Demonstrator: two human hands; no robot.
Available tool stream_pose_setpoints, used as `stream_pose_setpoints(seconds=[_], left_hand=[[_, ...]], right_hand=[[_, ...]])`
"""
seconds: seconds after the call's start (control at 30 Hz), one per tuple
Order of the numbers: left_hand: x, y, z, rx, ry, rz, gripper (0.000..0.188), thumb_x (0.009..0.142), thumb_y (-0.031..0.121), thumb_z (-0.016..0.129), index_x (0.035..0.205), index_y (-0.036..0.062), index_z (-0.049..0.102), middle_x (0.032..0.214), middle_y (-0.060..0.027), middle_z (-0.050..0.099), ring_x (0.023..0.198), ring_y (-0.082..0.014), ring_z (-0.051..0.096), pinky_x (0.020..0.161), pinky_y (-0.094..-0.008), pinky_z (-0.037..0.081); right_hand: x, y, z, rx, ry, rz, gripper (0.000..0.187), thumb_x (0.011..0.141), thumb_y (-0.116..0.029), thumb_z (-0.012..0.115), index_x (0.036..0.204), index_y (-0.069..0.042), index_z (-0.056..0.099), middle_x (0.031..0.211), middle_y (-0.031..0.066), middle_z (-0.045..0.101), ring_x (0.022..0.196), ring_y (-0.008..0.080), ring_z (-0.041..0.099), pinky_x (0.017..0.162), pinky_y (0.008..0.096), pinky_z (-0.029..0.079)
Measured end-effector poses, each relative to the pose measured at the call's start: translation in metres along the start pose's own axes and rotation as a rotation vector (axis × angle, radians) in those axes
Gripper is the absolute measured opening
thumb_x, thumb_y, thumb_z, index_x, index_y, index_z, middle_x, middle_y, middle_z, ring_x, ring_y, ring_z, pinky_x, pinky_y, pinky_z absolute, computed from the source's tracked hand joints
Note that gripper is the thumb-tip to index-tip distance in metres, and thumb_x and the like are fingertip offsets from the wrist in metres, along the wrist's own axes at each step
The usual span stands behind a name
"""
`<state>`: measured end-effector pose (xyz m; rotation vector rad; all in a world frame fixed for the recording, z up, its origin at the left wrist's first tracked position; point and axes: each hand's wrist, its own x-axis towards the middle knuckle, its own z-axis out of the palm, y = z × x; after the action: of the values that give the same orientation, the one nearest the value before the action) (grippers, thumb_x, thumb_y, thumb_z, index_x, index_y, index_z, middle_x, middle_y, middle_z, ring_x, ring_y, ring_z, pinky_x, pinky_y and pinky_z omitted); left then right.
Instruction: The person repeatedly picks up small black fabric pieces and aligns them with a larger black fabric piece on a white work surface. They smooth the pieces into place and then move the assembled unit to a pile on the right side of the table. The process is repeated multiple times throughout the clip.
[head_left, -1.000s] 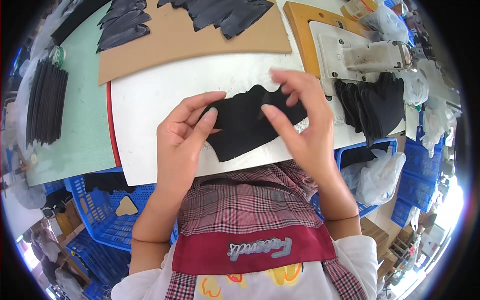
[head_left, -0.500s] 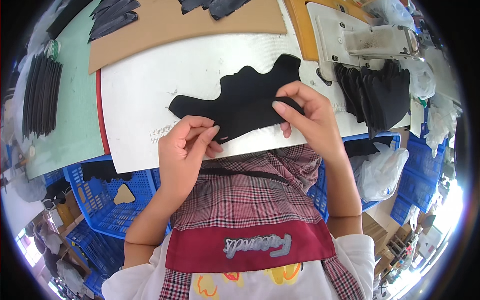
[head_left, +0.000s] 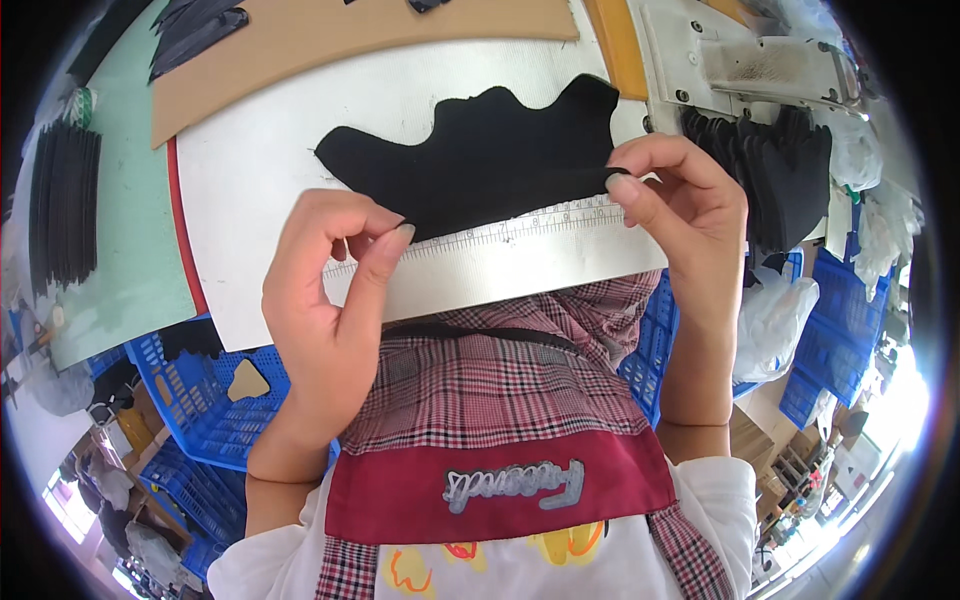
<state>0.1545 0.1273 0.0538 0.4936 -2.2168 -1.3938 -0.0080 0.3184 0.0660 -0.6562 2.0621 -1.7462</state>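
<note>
A black fabric piece (head_left: 480,160) with a wavy, lobed far edge lies spread on the white tabletop (head_left: 500,270), just beyond a printed ruler scale (head_left: 505,232). Its near left corner is pinched between thumb and fingers of my left hand (head_left: 335,270). At the near right corner, my right hand (head_left: 690,200) pinches the cloth the same way. Between the two hands the near edge runs fairly straight, close along the ruler marks.
Stacked black pieces (head_left: 770,180) lie at right beside a white sewing machine (head_left: 765,65). More dark pieces (head_left: 65,205) stand in a row on the green surface (head_left: 130,230) at left. Brown board (head_left: 350,45) borders the far side. Blue crates (head_left: 215,400) sit below the table edge.
Both hands have moved apart, each to one end of the near edge. The fabric has shifted away from me and now lies flatter, leaving the ruler marks uncovered.
</note>
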Motion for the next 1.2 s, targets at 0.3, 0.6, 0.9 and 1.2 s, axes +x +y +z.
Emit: stream_pose_setpoints(seconds=[0.3, 0.6, 0.9, 1.2], left_hand=[[-0.005, -0.021, 0.028, 0.158, 0.041, -0.180, 0.018, 0.084, 0.007, 0.072, 0.101, 0.0061, 0.067, 0.079, -0.0001, 0.061, 0.072, -0.0135, 0.046, 0.077, -0.0277, 0.038], [-0.002, -0.021, 0.026, 0.223, -0.009, -0.166, 0.024, 0.087, 0.005, 0.070, 0.110, 0.0017, 0.064, 0.081, 0.0013, 0.056, 0.073, -0.0082, 0.044, 0.072, -0.0225, 0.037], [0.000, -0.020, 0.027, 0.203, 0.005, -0.182, 0.028, 0.083, 0.004, 0.072, 0.109, 0.0058, 0.064, 0.075, 0.0020, 0.056, 0.068, -0.0111, 0.041, 0.074, -0.0267, 0.037], [-0.001, -0.019, 0.027, 0.230, -0.006, -0.186, 0.029, 0.082, 0.004, 0.072, 0.110, 0.0068, 0.064, 0.076, 0.0019, 0.056, 0.069, -0.0113, 0.041, 0.075, -0.0273, 0.036]], right_hand=[[0.013, 0.041, 0.000, -0.160, -0.055, 0.035, 0.016, 0.081, -0.006, 0.075, 0.095, -0.002, 0.070, 0.074, -0.0038, 0.060, 0.068, 0.0028, 0.054, 0.062, 0.0177, 0.043], [0.012, 0.046, 0.004, -0.191, -0.037, 0.006, 0.015, 0.079, -0.003, 0.076, 0.093, -0.002, 0.069, 0.070, -0.0050, 0.059, 0.063, 0.0009, 0.048, 0.057, 0.0167, 0.038], [0.012, 0.044, 0.005, -0.281, -0.021, -0.034, 0.015, 0.078, -0.003, 0.077, 0.091, -0.002, 0.069, 0.071, -0.0046, 0.059, 0.063, 0.0011, 0.046, 0.057, 0.0168, 0.037], [0.012, 0.041, 0.007, -0.294, -0.031, -0.044, 0.015, 0.078, -0.002, 0.077, 0.091, -0.001, 0.069, 0.071, -0.0040, 0.059, 0.063, 0.0021, 0.047, 0.058, 0.0175, 0.039]])
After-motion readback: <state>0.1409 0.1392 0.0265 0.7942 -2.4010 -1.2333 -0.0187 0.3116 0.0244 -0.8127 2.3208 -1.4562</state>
